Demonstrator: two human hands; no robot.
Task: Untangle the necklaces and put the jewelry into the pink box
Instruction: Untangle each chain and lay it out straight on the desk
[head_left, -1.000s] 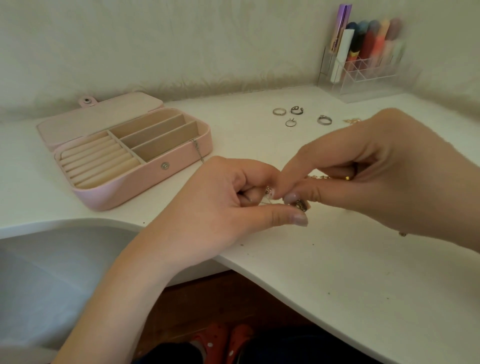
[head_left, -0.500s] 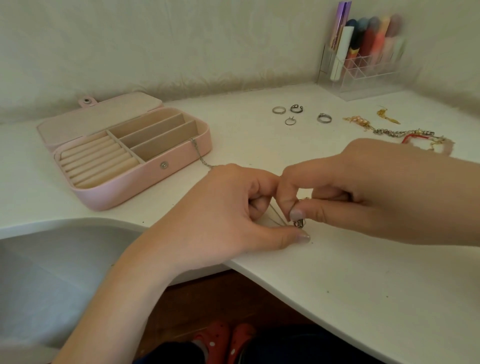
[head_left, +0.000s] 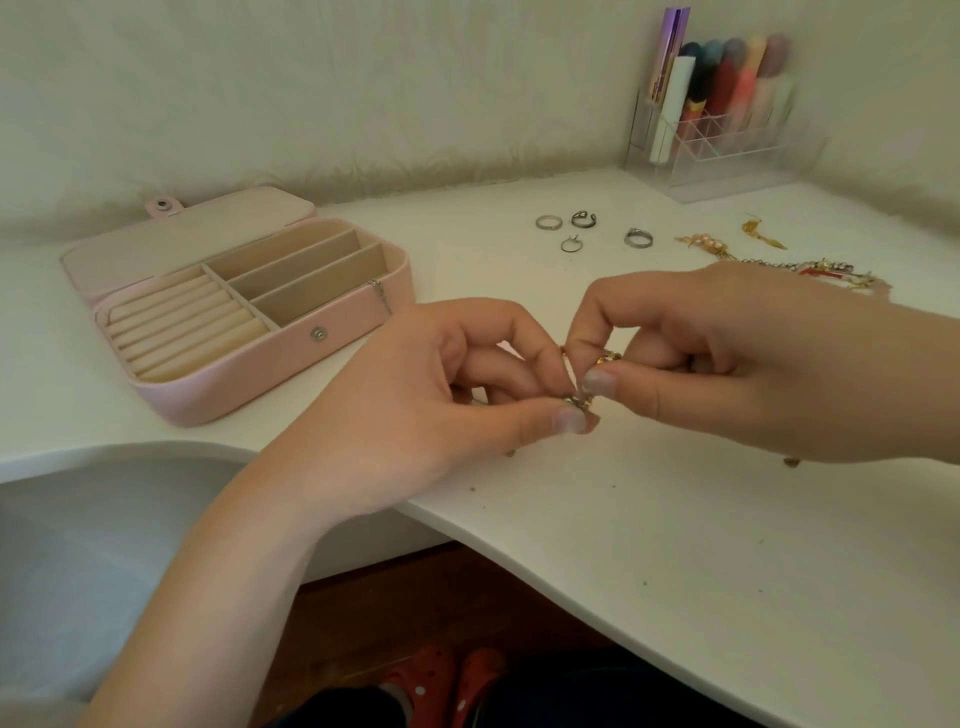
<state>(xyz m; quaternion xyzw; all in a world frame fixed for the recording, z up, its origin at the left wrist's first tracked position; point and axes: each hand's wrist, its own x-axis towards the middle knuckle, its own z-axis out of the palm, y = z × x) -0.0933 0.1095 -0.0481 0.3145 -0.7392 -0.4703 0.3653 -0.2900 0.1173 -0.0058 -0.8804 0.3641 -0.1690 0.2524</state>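
A small knot of tangled necklaces (head_left: 589, 382), gold and silver, sits between my two hands just above the white desk (head_left: 675, 519). My left hand (head_left: 431, 395) pinches its lower silver part between thumb and fingers. My right hand (head_left: 727, 358) pinches the gold part from the right. The pink box (head_left: 244, 374) lies open at the left, with ring rolls and three long compartments; a thin silver chain (head_left: 382, 296) hangs over its right wall. Most of the necklaces is hidden by my fingers.
Several silver rings (head_left: 592, 231) lie behind my hands. Gold earrings (head_left: 763, 236) and a red-and-gold chain pile (head_left: 831, 273) lie at the right. A clear organizer (head_left: 727, 156) with pens stands in the back corner. The desk edge curves just below my hands.
My hands have shifted slightly to the right and lifted a little; my right hand's fingers have re-pinched the gold part higher, and the tangle sits farther from the box.
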